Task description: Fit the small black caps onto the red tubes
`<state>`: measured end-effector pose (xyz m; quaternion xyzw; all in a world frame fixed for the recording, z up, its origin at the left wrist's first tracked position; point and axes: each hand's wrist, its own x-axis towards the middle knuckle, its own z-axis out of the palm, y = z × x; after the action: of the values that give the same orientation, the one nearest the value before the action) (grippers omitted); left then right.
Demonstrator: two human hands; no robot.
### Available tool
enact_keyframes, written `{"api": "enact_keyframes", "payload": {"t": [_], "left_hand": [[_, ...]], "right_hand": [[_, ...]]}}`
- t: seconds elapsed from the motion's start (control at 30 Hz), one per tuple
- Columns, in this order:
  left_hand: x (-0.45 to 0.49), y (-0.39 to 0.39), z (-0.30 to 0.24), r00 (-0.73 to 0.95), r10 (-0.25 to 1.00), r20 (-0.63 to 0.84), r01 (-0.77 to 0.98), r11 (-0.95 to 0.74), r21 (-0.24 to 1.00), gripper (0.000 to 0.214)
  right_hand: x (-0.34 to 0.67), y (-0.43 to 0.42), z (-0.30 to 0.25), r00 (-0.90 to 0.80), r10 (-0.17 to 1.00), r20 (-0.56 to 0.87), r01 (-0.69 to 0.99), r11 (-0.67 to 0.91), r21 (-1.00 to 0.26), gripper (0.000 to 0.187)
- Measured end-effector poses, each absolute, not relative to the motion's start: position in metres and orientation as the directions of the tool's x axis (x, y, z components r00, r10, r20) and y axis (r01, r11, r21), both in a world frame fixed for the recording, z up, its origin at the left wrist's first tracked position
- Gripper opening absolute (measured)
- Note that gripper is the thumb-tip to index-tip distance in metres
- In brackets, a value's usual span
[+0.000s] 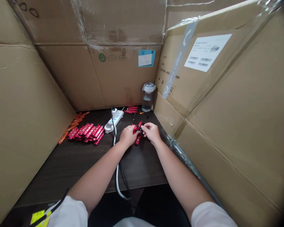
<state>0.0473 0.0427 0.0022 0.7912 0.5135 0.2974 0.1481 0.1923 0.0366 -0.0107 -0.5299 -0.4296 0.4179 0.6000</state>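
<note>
My left hand (127, 136) is closed around a slim red piece (139, 124) with dark parts, over the dark table. Another red piece (137, 139) with pale print lies just below the fingers; whether it touches them I cannot tell. At the right side of the held piece, my right hand (152, 133) is closed in a pinch. Whatever sits between its fingertips is small and dark, too hidden to name. To the left lies a pile of similar red printed pieces (87, 131) with black ends.
A white power strip (117, 119) and its cables lie left of my hands, crossing the table (85, 164). Behind are several red pieces (132, 109) and a water bottle (147, 97). Orange strips (72, 126) line the left. Tall cardboard walls (123, 78) surround the table.
</note>
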Motion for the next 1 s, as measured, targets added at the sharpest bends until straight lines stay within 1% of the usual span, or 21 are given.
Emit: {"api": "enact_keyframes", "payload": {"t": [0.07, 0.17, 0.23, 0.33, 0.4, 0.47, 0.53, 0.6, 0.67, 0.73, 0.77, 0.8, 0.87, 0.93, 1.0], "left_hand": [[0.051, 0.045, 0.002, 0.296, 0.914, 0.277, 0.783, -0.399, 0.477, 0.018], [0.055, 0.046, 0.002, 0.295, 0.928, 0.228, 0.831, -0.366, 0.418, 0.021], [0.055, 0.047, 0.002, 0.296, 0.930, 0.217, 0.841, -0.361, 0.404, 0.023], [0.053, 0.047, 0.003, 0.288, 0.927, 0.239, 0.824, -0.367, 0.431, 0.024], [0.051, 0.046, 0.004, 0.275, 0.919, 0.284, 0.782, -0.386, 0.490, 0.022], [0.048, 0.044, 0.006, 0.256, 0.906, 0.338, 0.718, -0.412, 0.561, 0.019], [0.046, 0.040, 0.006, 0.240, 0.890, 0.388, 0.651, -0.444, 0.616, 0.017], [0.045, 0.036, 0.005, 0.233, 0.873, 0.427, 0.600, -0.475, 0.644, 0.016], [0.045, 0.033, 0.003, 0.247, 0.855, 0.455, 0.562, -0.509, 0.652, 0.022], [0.046, 0.030, 0.001, 0.263, 0.841, 0.473, 0.514, -0.537, 0.668, 0.032], [0.046, 0.029, 0.000, 0.265, 0.838, 0.477, 0.482, -0.544, 0.687, 0.035], [0.046, 0.029, 0.000, 0.261, 0.841, 0.474, 0.442, -0.541, 0.716, 0.036], [0.045, 0.028, -0.001, 0.259, 0.865, 0.430, 0.333, -0.498, 0.801, 0.034], [0.044, 0.027, 0.000, 0.305, 0.894, 0.328, 0.186, -0.394, 0.900, 0.032], [0.043, 0.025, 0.001, 0.381, 0.900, 0.213, 0.025, -0.240, 0.970, 0.035]], "right_hand": [[0.191, 0.042, -0.018, 0.306, 0.948, 0.090, 0.095, 0.064, -0.993, 0.023], [0.190, 0.047, -0.024, 0.304, 0.947, 0.108, 0.246, 0.031, -0.969, 0.015], [0.190, 0.048, -0.025, 0.292, 0.948, 0.130, 0.308, 0.036, -0.951, 0.012], [0.193, 0.045, -0.020, 0.299, 0.937, 0.180, 0.370, 0.060, -0.927, 0.017], [0.195, 0.039, -0.014, 0.320, 0.925, 0.207, 0.370, 0.079, -0.926, 0.022], [0.195, 0.031, -0.007, 0.314, 0.926, 0.209, 0.311, 0.108, -0.944, 0.027], [0.191, 0.023, -0.001, 0.233, 0.952, 0.197, 0.208, 0.149, -0.967, 0.032], [0.184, 0.017, 0.003, 0.111, 0.968, 0.225, 0.128, 0.210, -0.969, 0.034], [0.178, 0.014, 0.005, 0.032, 0.949, 0.314, 0.146, 0.306, -0.941, 0.031], [0.175, 0.013, 0.005, -0.009, 0.915, 0.403, 0.231, 0.394, -0.890, 0.025], [0.176, 0.013, 0.005, -0.032, 0.905, 0.425, 0.266, 0.418, -0.869, 0.023], [0.176, 0.013, 0.005, -0.058, 0.903, 0.427, 0.284, 0.425, -0.860, 0.023], [0.179, 0.013, 0.004, -0.097, 0.921, 0.377, 0.257, 0.389, -0.885, 0.023], [0.182, 0.013, 0.003, -0.105, 0.950, 0.296, 0.201, 0.311, -0.929, 0.026], [0.181, 0.012, 0.002, -0.073, 0.968, 0.240, 0.160, 0.249, -0.955, 0.028]]}}
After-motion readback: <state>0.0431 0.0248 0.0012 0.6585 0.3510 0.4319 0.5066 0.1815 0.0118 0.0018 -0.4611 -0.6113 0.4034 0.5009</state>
